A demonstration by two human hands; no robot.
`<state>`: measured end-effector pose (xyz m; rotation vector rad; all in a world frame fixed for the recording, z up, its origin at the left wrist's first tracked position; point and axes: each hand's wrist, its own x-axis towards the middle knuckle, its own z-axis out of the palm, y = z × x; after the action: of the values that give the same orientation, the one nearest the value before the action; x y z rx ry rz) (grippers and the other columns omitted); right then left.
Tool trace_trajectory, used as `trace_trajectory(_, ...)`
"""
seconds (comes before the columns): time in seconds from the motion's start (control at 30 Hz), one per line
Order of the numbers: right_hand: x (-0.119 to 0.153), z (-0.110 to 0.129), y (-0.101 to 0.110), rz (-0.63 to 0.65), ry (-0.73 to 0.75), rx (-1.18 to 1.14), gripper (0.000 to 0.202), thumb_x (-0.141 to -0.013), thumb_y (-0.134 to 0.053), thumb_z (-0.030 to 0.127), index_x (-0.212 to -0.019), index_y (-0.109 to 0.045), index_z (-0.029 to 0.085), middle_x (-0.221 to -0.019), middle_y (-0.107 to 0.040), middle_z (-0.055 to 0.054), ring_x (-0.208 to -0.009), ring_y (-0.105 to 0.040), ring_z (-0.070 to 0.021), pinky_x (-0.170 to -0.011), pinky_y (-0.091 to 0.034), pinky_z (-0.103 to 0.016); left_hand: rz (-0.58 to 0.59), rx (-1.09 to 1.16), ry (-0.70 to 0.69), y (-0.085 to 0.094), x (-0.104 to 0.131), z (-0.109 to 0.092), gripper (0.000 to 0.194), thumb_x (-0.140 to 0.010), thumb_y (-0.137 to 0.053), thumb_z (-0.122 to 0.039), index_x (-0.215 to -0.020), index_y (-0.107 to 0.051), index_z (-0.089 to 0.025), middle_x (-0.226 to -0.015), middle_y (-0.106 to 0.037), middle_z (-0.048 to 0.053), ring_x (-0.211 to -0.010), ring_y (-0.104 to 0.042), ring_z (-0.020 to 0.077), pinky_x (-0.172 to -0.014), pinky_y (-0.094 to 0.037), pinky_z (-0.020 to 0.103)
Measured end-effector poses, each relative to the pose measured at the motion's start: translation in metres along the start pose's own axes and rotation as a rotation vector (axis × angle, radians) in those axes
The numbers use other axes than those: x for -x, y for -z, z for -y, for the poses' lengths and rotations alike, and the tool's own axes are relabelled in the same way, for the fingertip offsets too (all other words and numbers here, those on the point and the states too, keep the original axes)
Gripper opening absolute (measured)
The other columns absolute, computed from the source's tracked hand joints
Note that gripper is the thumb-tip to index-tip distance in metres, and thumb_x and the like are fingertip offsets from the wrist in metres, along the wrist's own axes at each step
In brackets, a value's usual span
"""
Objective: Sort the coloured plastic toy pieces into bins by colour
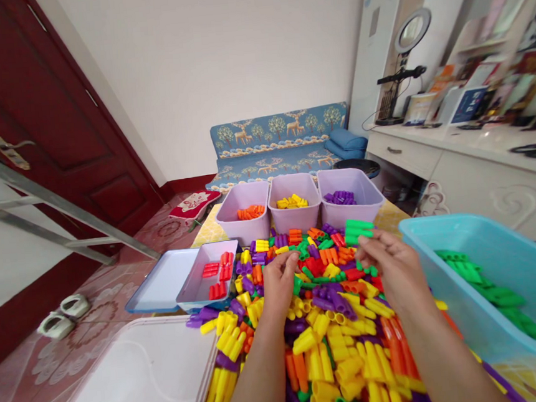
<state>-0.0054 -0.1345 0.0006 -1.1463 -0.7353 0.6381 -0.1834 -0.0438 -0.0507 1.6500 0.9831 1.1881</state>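
Note:
My right hand (388,256) is closed on a cluster of green plastic tubes (359,229), held just above the heap. Over the middle of the pile is my left hand (280,276), its thumb and fingers pinched together; whether anything small sits between them is hidden. Beneath both hands spreads a mixed heap of plastic tubes (336,339) in yellow, purple, orange, red and green, many joined in rows. To the right, a turquoise bin (443,226) has green tubes (481,282) inside.
Behind the heap stand three lilac bins holding orange (250,212), yellow (292,202) and purple tubes (340,198). A smaller box (195,282) at left contains red tubes (217,291). Lids (137,375) lie beside it. A metal ladder (61,200) leans at far left.

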Motion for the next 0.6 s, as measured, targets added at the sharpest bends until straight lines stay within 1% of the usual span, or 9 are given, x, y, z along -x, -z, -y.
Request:
trace_trajectory(0.07, -0.005, 0.008, 0.008, -0.252, 0.104, -0.247, 0.015, -0.072, -0.071, 0.024, -0.071, -0.057, 0.020, -0.058, -0.062, 0.005, -0.052, -0.054, -0.0075, -0.052, -0.043, -0.017, -0.033, -0.002, 0.020, 0.000, -0.001, 0.002, 0.035, -0.084, -0.056, -0.042, -0.089, -0.072, -0.012, -0.067, -0.066, 0.002, -0.066, -0.059, 0.0151, -0.063, -0.046, 0.024)
trace_trajectory(0.13, -0.010, 0.012, 0.016, -0.442, 0.133, -0.458, 0.012, -0.076, -0.065, 0.021, -0.068, -0.056, 0.021, -0.064, -0.065, 0.004, -0.059, -0.059, -0.0081, -0.059, -0.048, -0.018, -0.053, 0.019, 0.067, 0.000, -0.001, 0.005, 0.035, -0.082, -0.057, -0.043, -0.090, -0.072, -0.012, -0.072, -0.068, 0.003, -0.069, -0.061, 0.0165, -0.061, -0.048, 0.025)
trace_trajectory(0.2, -0.015, 0.011, 0.022, -0.535, 0.082, -0.592, 0.015, -0.084, -0.054, 0.024, -0.070, -0.058, 0.022, -0.076, -0.068, 0.001, -0.071, -0.064, -0.0088, -0.067, -0.051, -0.020, -0.060, 0.066, 0.131, -0.001, -0.002, 0.007, 0.037, -0.081, -0.058, -0.044, -0.093, -0.071, -0.012, -0.077, -0.069, 0.005, -0.071, -0.062, 0.0178, -0.056, -0.048, 0.025)
trace_trajectory(0.27, -0.017, 0.007, 0.024, -0.525, -0.016, -0.620, 0.024, -0.089, -0.044, 0.029, -0.074, -0.061, 0.022, -0.088, -0.070, 0.000, -0.083, -0.066, -0.0095, -0.073, -0.052, -0.023, -0.063, 0.121, 0.172, -0.002, -0.002, 0.008, 0.039, -0.080, -0.058, -0.045, -0.097, -0.070, -0.012, -0.083, -0.070, 0.006, -0.073, -0.062, 0.0186, -0.052, -0.048, 0.024)
trace_trajectory(0.3, -0.017, 0.004, 0.024, -0.476, -0.068, -0.588, 0.025, -0.090, -0.043, 0.031, -0.077, -0.063, 0.022, -0.090, -0.070, -0.001, -0.085, -0.066, -0.0105, -0.075, -0.053, -0.024, -0.071, 0.135, 0.168, -0.002, -0.002, 0.008, 0.038, -0.080, -0.059, -0.045, -0.098, -0.069, -0.012, -0.085, -0.070, 0.007, -0.074, -0.062, 0.0185, -0.053, -0.048, 0.024)
trace_trajectory(0.37, -0.014, 0.002, 0.020, -0.305, -0.147, -0.425, 0.019, -0.087, -0.049, 0.033, -0.084, -0.065, 0.022, -0.088, -0.070, -0.002, -0.080, -0.066, -0.0127, -0.073, -0.053, -0.026, -0.094, 0.109, 0.121, -0.001, -0.002, 0.006, 0.036, -0.082, -0.057, -0.043, -0.094, -0.070, -0.012, -0.080, -0.070, 0.005, -0.072, -0.061, 0.0167, -0.057, -0.047, 0.023)
trace_trajectory(0.47, -0.004, 0.004, 0.011, 0.096, -0.165, -0.004, 0.026, -0.080, -0.061, 0.040, -0.097, -0.067, 0.021, -0.087, -0.071, -0.005, -0.074, -0.065, -0.0169, -0.069, -0.052, -0.029, -0.120, 0.004, 0.055, 0.002, -0.001, 0.002, 0.037, -0.087, -0.051, -0.045, -0.084, -0.070, -0.013, -0.055, -0.059, -0.001, -0.054, -0.053, 0.0122, -0.053, -0.041, 0.022)
trace_trajectory(0.53, 0.005, 0.008, 0.008, 0.391, -0.119, 0.320, 0.035, -0.074, -0.069, 0.043, -0.102, -0.068, 0.023, -0.096, -0.072, -0.006, -0.084, -0.065, -0.0216, -0.076, -0.051, -0.033, -0.123, -0.048, 0.045, 0.003, 0.001, -0.001, 0.041, -0.088, -0.048, -0.047, -0.081, -0.070, -0.014, -0.045, -0.046, -0.005, -0.044, -0.044, 0.0103, -0.047, -0.034, 0.021)
trace_trajectory(0.6, 0.013, 0.010, 0.008, 0.659, -0.046, 0.610, 0.045, -0.063, -0.079, 0.038, -0.106, -0.069, 0.027, -0.106, -0.070, -0.005, -0.097, -0.063, -0.0264, -0.085, -0.048, -0.036, -0.117, -0.088, 0.030, 0.003, 0.002, -0.002, 0.041, -0.088, -0.048, -0.048, -0.078, -0.069, -0.014, -0.043, -0.040, -0.006, -0.043, -0.039, 0.0092, -0.045, -0.029, 0.021)
